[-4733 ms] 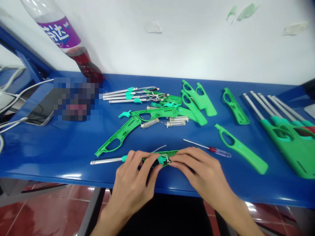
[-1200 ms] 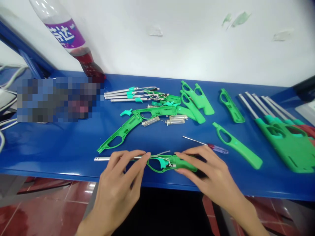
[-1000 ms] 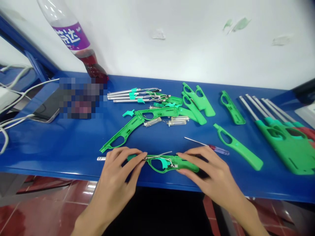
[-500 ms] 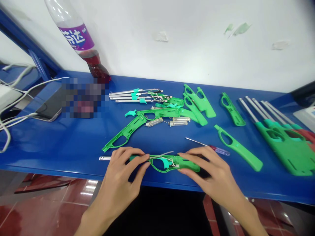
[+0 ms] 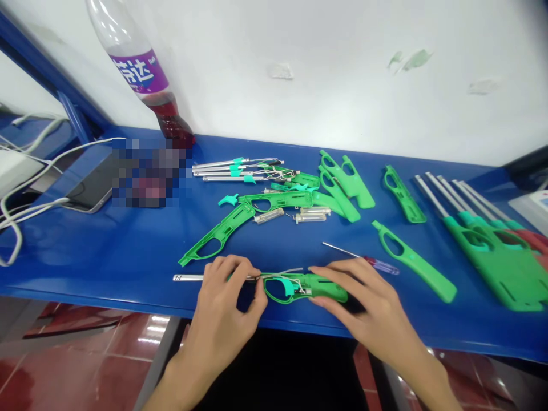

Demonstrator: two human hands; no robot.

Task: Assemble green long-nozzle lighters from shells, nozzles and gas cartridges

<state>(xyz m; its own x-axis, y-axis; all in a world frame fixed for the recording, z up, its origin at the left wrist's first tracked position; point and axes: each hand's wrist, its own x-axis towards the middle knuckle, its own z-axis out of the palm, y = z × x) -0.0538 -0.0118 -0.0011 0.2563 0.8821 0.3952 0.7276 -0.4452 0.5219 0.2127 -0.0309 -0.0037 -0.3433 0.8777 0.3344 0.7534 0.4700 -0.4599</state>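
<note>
Between my hands, near the table's front edge, lies an open green lighter half-shell point(image 5: 327, 287) with a teal trigger, thin wires and a small metal-ended part inside. My left hand point(image 5: 233, 305) pinches the neck end of this long-nosed lighter, where the silver tube point(image 5: 187, 278) sticks out to the left. A thin pale tube point(image 5: 287, 272) runs from my left fingertips along the shell's upper edge. My right hand point(image 5: 363, 297) grips the handle end, fingers on the far side and thumb on the near side. My palm hides part of the handle.
A screwdriver point(image 5: 381, 265) lies beyond my right hand. Loose green shells point(image 5: 415, 260), clear fuel tanks point(image 5: 311, 216) and wired silver tubes point(image 5: 222, 171) lie farther back. Assembled lighters point(image 5: 492, 257) are at right. A bottle point(image 5: 166, 114) and phone point(image 5: 92, 185) stand and lie at left.
My left hand has shifted slightly right along the lighter's neck, showing more of the silver tube. The thin pale tube's free end sits lower, closer to the shell. My right hand keeps its hold.
</note>
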